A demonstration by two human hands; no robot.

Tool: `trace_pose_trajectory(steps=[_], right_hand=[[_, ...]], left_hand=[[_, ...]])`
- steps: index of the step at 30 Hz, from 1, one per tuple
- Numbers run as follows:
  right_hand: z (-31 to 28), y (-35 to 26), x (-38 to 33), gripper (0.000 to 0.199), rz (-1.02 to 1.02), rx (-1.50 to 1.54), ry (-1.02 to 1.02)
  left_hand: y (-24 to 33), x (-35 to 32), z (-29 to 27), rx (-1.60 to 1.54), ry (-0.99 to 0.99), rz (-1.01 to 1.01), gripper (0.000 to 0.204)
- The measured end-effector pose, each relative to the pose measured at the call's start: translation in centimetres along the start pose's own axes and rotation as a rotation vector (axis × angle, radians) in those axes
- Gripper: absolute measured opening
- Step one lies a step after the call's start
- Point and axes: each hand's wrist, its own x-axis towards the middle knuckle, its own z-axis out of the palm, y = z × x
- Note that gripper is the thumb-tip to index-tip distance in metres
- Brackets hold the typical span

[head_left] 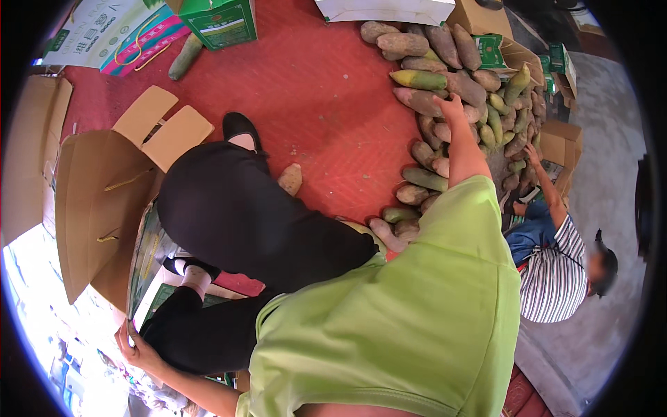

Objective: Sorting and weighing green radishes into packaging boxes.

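Note:
My right hand (453, 109) reaches into a big heap of thick radishes, some green and many brown with dirt. Its thumb lies at the end of a brownish radish (415, 99), and the curled fingers are partly hidden. A green radish with a yellow tip (419, 79) lies just beyond. Low on the left, my left hand (141, 353) pinches the rim of an open cardboard box (104, 208) with rope handles and raised flaps. My leg hides part of that box.
A loose radish (290, 179) lies on the red floor (326, 125) by my knee, another (185, 57) beside a green carton (219, 24). Gift boxes (142, 42) stand far left. Beyond the heap on the right, another person (552, 271) in a striped shirt reaches into it, near cardboard boxes (561, 142).

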Motion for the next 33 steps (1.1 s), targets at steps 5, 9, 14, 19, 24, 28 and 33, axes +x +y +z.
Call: trace_pose_trajectory(steps=[5, 9, 14, 19, 24, 28, 33], right_hand=[[1.3, 0.6, -1.5, 0.101, 0.038, 0.405, -0.177], [4.0, 0.8, -3.2, 0.109, -0.031, 0.066, 0.006], [3.8, 4.1, -10.4, 0.102, -0.291, 0.056, -0.092], [2.9, 2.3, -14.1, 0.09, -0.267, 0.04, -0.178], [7.4, 2.3, -12.9, 0.098, -0.229, -0.324, -0.101], [9.2, -0.8, -15.6, 0.099, -0.036, -0.586, -0.325], [10.5, 0.1, -16.4, 0.09, -0.083, -0.634, -0.232]], left_hand=[[-0.2, 0.1, 0.3, -0.015, 0.012, -0.076, 0.016], [-1.5, -0.2, 0.6, 0.013, 0.021, -0.064, 0.015], [-0.8, 0.0, 0.1, 0.011, -0.007, -0.057, 0.011], [-0.6, 0.0, -0.1, 0.019, -0.017, -0.035, 0.012], [-0.3, 0.3, 0.4, 0.008, 0.011, 0.013, 0.011], [0.0, -0.1, -0.2, -0.057, -0.026, -0.001, 0.013], [1.8, 0.2, 0.0, -0.007, -0.038, -0.14, 0.02]])
